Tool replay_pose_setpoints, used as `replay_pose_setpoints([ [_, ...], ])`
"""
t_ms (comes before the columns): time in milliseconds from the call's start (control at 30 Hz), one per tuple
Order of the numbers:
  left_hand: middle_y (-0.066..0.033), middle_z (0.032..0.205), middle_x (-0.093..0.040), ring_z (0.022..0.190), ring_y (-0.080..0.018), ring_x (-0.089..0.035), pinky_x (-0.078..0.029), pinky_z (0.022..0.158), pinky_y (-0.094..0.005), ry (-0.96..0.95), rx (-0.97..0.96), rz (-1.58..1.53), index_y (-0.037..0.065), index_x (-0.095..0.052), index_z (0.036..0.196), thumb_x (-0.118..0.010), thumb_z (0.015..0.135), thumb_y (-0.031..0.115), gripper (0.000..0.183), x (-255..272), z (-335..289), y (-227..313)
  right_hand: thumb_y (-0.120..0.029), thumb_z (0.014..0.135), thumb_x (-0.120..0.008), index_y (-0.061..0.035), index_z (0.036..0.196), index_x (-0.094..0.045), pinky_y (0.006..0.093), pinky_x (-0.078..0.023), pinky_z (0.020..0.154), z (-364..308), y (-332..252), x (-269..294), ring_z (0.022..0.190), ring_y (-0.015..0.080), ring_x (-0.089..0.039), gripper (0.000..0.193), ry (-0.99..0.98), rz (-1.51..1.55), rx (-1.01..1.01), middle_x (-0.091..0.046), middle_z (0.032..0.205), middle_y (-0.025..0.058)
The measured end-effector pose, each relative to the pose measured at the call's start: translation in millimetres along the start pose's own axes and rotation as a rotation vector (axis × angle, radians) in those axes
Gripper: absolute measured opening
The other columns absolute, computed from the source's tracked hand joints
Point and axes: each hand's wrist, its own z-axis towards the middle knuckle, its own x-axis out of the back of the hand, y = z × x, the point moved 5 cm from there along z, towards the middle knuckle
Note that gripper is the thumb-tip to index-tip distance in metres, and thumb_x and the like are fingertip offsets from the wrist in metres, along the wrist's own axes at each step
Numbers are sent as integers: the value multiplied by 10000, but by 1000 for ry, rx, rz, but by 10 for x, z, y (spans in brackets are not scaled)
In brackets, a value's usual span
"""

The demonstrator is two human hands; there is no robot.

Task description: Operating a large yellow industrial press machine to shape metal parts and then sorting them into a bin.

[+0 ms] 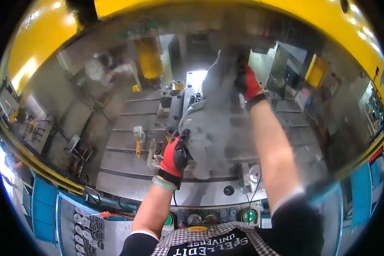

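Observation:
A crumpled grey cloth [209, 136] hangs over the middle of the slotted metal press bed [128, 164], its upper part smeared by motion. My left hand [176, 153], in a red and black glove, is closed on the cloth's left edge, beside a metal die block [176, 109] with holes in it. Higher up and to the right, my right hand [247, 83] wears a matching glove and grips the cloth's right side; its fingers are blurred. The cloth covers part of the die and bed beneath it.
A brush [138, 141] with a yellow handle lies on the bed at left. Yellow press frame [38, 47] arches overhead. Green buttons [249, 215] sit on the control panel in front of me. Several metal parts [87, 230] lie on the lower-left table beside a red-handled tool [109, 214].

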Motion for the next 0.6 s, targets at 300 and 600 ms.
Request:
replay_pose_setpoints([
  [300, -87, 1076, -541, 980, -236, -520, -413, 877, -335, 80, 528, -1272, 55, -427, 1196, -350, 914, 351, 416, -709, -396, 342, -290, 805, -519, -22, 1050, -533, 407, -293, 970, -1588, -2079, 17, 1092, 325, -433, 364, -386, -300, -158, -498, 1141, 161],
  [600, -97, 957, -589, 891, -219, -563, -467, 755, -332, 210, 481, -646, 34, -520, 1088, -430, 860, 318, 375, 25, -1250, -215, -308, 777, -556, -53, 1136, -487, 435, -276, 987, -2549, -2732, -172, 1149, 352, -367, 446, -698, 87, 165, -444, 1209, 152],
])
